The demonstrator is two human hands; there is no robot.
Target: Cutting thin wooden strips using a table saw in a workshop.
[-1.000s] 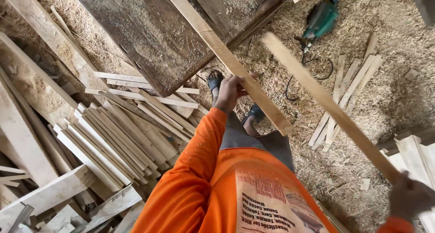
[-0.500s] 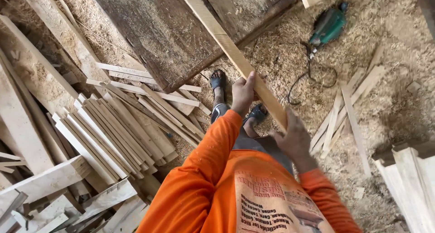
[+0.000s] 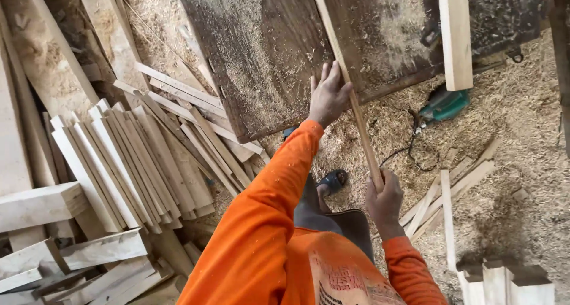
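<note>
We leaned over the big dark desk (image 3: 261, 62), dusted with sawdust, with the stack of pale cut slats (image 3: 124, 162) on our left and a green power tool (image 3: 444, 105) on the shavings-covered floor. Across the desk's edge lay the long thin wooden strip (image 3: 347, 85) — light, we judged, stiff yet whippy along its length, best held at two spread points. Our left hand (image 3: 328, 96) pressed flat on it, fingers spread; our right hand (image 3: 385, 199) was curled round its near end.

A woodworking shop: sawdust (image 3: 510, 109) blankets the floor, cut wooden slats (image 3: 127, 162) lie stacked in piles, a green power tool (image 3: 444, 105) rests beside a dusty dark workbench (image 3: 267, 56).
</note>
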